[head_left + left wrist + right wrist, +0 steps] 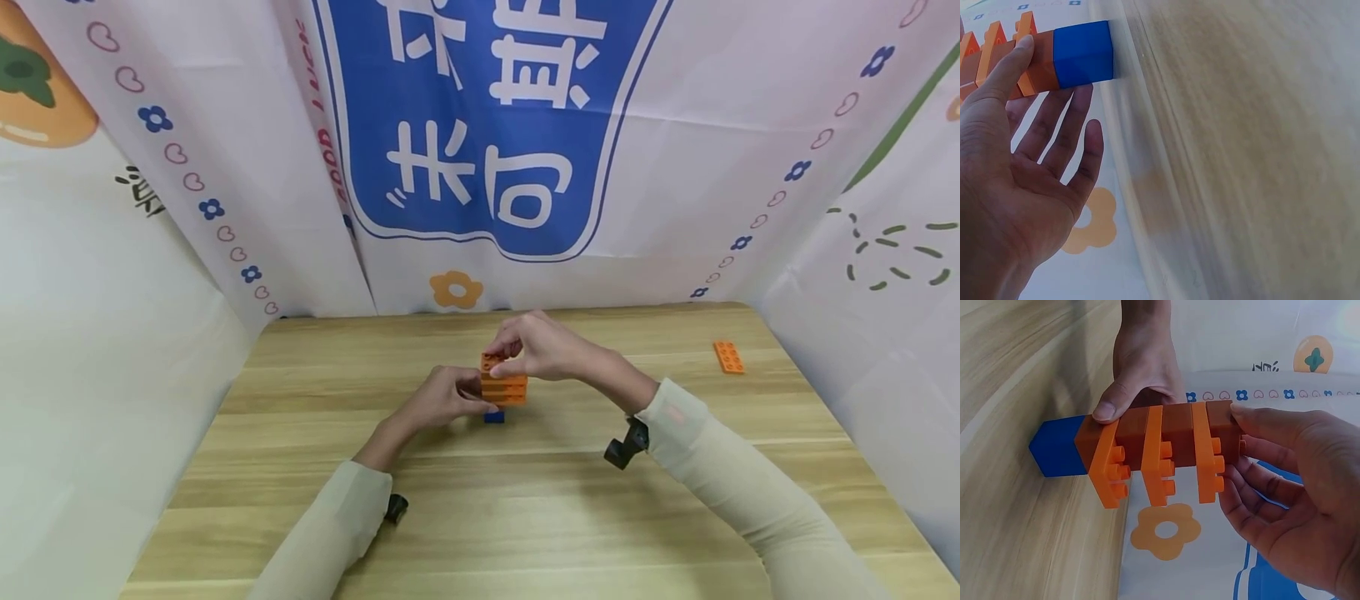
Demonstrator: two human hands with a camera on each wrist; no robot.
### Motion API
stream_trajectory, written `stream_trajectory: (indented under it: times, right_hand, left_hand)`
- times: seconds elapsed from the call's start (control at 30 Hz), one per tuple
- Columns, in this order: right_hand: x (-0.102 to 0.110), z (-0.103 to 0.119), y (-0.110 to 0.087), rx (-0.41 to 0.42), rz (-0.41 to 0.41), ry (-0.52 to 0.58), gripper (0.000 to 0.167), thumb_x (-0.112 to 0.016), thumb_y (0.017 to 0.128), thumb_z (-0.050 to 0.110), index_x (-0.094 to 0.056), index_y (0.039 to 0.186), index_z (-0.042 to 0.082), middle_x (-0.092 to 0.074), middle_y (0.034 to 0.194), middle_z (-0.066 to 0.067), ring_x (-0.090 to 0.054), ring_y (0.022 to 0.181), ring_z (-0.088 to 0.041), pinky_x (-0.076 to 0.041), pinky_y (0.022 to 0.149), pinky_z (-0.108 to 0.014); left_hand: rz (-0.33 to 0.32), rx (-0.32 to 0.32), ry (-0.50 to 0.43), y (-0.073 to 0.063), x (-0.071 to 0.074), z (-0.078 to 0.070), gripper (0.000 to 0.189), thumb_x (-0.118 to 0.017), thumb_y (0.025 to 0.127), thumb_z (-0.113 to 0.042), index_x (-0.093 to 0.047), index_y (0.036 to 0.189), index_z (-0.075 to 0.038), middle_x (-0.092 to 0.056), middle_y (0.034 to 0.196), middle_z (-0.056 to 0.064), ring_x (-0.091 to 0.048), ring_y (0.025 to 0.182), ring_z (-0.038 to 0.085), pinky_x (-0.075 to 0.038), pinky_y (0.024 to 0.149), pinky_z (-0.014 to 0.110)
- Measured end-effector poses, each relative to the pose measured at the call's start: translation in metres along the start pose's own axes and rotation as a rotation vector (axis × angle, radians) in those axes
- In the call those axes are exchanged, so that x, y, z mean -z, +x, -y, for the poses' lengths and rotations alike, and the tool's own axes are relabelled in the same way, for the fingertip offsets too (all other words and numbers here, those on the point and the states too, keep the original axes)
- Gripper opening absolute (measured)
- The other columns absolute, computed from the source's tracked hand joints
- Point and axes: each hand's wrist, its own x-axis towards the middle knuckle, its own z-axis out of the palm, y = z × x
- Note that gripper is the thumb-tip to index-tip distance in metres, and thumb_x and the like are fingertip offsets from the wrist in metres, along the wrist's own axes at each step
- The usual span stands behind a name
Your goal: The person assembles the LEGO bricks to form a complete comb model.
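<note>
A tower of toy building bricks stands upright between the two hands. At its bottom is a blue brick [1060, 450], resting on the wooden table. Above it, brown bricks [1132, 431] alternate with three flat orange plates [1155, 464] whose studded ends jut out to one side. My left hand [441, 398] grips the tower low down, its thumb on the lowest brown brick [1043, 62] just above the blue one. At the top, my right hand [546, 346] pinches the uppermost brown brick [1222, 428] between thumb and fingers.
A loose orange plate [728, 357] lies studs up on the right side of the wooden table [525, 508]. A printed white cloth [675, 225] hangs behind the table, with more cloth at both sides. Dark wrist cameras [627, 443] sit at the sleeves.
</note>
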Motion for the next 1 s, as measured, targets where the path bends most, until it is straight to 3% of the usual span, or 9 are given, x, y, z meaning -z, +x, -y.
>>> stream_trajectory:
  times: [0.23,0.47,0.8,1.0]
  right_hand:
    - [-0.003,-0.002,-0.002,0.003,-0.009,-0.004,0.028,-0.085,0.093,0.017,-0.081,0.118,0.005,-0.075,0.100,0.000,-0.068,0.086,-0.009,-0.060,0.082,-0.029]
    - [-0.002,-0.002,-0.003,0.061,-0.014,-0.030,0.028,-0.083,0.094,0.015,-0.080,0.119,0.003,-0.076,0.103,-0.003,-0.070,0.091,-0.012,-0.062,0.086,-0.040]
    - [-0.002,-0.005,-0.007,0.132,-0.019,-0.052,0.030,-0.082,0.096,0.018,-0.078,0.122,0.003,-0.077,0.107,-0.003,-0.072,0.094,-0.012,-0.062,0.086,-0.039]
    - [-0.001,-0.014,-0.016,0.132,-0.018,-0.068,0.035,-0.082,0.095,0.024,-0.077,0.125,0.007,-0.077,0.110,-0.003,-0.072,0.097,-0.015,-0.061,0.085,-0.038]
  left_hand:
    - [0.001,-0.001,0.012,0.000,0.001,0.000,0.020,-0.086,0.092,-0.023,-0.078,0.107,-0.012,-0.079,0.098,-0.002,-0.074,0.089,0.012,-0.061,0.080,0.029]
    - [0.004,-0.004,-0.008,0.001,0.001,0.002,0.021,-0.086,0.092,-0.021,-0.078,0.109,-0.012,-0.080,0.100,0.000,-0.075,0.090,0.013,-0.061,0.081,0.029]
    - [0.008,0.010,-0.006,0.000,0.002,0.001,0.021,-0.086,0.092,-0.022,-0.078,0.109,-0.013,-0.079,0.100,-0.002,-0.075,0.091,0.012,-0.061,0.083,0.031]
    - [0.012,0.011,-0.021,0.000,0.000,0.001,0.022,-0.086,0.093,-0.023,-0.078,0.110,-0.013,-0.079,0.099,-0.004,-0.075,0.091,0.012,-0.062,0.083,0.032]
